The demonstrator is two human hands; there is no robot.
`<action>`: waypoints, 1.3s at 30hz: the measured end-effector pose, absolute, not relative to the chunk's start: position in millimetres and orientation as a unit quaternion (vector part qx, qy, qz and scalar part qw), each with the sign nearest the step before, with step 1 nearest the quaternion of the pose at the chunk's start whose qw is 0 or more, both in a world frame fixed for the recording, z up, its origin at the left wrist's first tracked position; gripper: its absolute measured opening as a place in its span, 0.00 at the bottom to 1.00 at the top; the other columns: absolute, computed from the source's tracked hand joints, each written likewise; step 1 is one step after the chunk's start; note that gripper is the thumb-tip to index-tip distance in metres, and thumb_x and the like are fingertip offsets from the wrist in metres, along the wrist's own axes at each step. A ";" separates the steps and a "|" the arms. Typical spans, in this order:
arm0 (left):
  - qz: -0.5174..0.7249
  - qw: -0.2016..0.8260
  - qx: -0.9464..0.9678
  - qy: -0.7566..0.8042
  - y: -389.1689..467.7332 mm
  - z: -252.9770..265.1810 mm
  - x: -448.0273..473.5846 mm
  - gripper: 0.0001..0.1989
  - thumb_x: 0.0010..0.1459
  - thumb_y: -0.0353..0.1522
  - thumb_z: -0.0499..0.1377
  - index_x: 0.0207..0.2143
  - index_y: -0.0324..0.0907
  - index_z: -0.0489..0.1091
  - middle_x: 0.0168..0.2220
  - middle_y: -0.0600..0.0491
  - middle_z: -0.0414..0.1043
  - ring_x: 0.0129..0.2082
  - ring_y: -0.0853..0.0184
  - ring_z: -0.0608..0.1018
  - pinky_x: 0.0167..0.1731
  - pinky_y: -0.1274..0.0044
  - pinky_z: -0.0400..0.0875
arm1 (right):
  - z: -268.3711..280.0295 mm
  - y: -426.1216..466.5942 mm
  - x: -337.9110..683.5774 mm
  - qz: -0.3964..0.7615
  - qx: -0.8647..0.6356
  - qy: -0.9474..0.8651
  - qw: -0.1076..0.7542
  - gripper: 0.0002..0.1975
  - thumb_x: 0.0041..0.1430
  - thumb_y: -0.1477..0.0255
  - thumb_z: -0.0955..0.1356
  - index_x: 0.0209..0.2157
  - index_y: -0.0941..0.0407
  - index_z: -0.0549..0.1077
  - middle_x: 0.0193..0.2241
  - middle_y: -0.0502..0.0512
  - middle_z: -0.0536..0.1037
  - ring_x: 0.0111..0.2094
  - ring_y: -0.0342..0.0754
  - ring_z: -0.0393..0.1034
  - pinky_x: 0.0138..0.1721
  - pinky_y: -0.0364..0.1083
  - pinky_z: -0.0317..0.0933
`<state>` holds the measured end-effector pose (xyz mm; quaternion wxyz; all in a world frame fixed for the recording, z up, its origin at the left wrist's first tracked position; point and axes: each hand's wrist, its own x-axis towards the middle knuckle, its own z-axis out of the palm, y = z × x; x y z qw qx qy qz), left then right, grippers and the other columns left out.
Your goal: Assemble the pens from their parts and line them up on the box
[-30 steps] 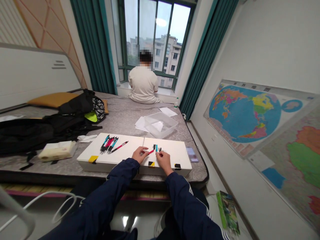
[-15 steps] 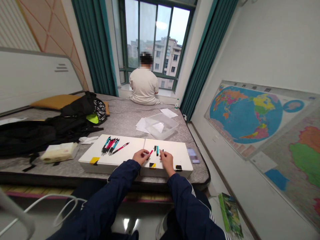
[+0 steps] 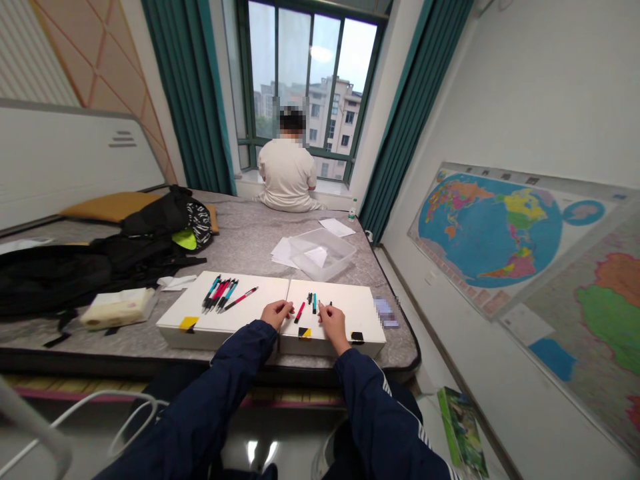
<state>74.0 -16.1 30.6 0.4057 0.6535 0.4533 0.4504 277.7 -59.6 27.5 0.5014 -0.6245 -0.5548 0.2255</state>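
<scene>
My left hand is at the seam between two white boxes, thumb and forefinger pinched together; I cannot make out anything between them. Just right of it a red pen barrel lies slanted on the right white box. A teal pen barrel and some small black pen parts lie beyond. My right hand is closed in a pinch over the same box, on something too small to name. Several red and teal pens lie on the left white box, with one red pen apart.
A clear plastic bin and white papers lie on the bed behind the boxes. Left are a tissue pack and a black backpack. A phone lies right. A person sits by the window.
My left hand has let go of the red pen barrel and moved a little left. The barrel now lies on the right box. My right hand has barely moved.
</scene>
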 end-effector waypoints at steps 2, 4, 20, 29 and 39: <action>0.432 0.408 0.667 0.449 -18.1 33.6 67.7 0.20 0.56 0.46 0.55 0.25 0.39 0.74 0.24 0.50 0.76 0.22 0.68 0.75 0.30 0.76 0.70 | 26.5 -59.1 278.0 0.226 -0.624 -0.556 0.501 0.26 0.61 0.54 0.61 0.19 0.58 0.73 0.16 0.51 0.73 0.20 0.44 0.66 0.25 0.40 0.55; 0.415 0.385 0.688 0.454 -21.0 39.3 56.4 0.20 0.57 0.45 0.54 0.26 0.39 0.74 0.25 0.51 0.77 0.23 0.68 0.75 0.29 0.77 0.70 | 26.3 -59.3 278.2 0.228 -0.622 -0.557 0.501 0.26 0.60 0.54 0.61 0.19 0.58 0.72 0.16 0.51 0.73 0.20 0.44 0.66 0.25 0.41 0.55; 0.103 0.099 0.761 0.633 39.3 76.5 -72.2 0.18 0.52 0.40 0.58 0.42 0.40 0.74 0.38 0.45 0.76 0.40 0.57 0.76 0.43 0.70 0.66 | 33.0 -62.4 276.9 0.228 -0.622 -0.561 0.496 0.26 0.60 0.55 0.62 0.17 0.57 0.71 0.15 0.50 0.71 0.20 0.43 0.66 0.26 0.40 0.55; 0.058 0.035 0.753 0.654 41.8 54.7 -53.8 0.12 0.55 0.37 0.56 0.37 0.42 0.76 0.44 0.41 0.71 0.44 0.54 0.74 0.45 0.66 0.64 | 31.5 -62.2 277.8 0.240 -0.618 -0.552 0.506 0.25 0.60 0.55 0.62 0.18 0.57 0.71 0.15 0.51 0.72 0.20 0.44 0.67 0.26 0.41 0.56; 0.027 0.054 0.746 0.664 37.1 72.0 -29.0 0.11 0.58 0.38 0.56 0.35 0.40 0.72 0.39 0.42 0.73 0.42 0.53 0.74 0.41 0.66 0.65 | 30.4 -60.6 279.1 0.242 -0.620 -0.551 0.504 0.26 0.60 0.53 0.62 0.18 0.58 0.72 0.15 0.51 0.72 0.20 0.43 0.66 0.25 0.40 0.56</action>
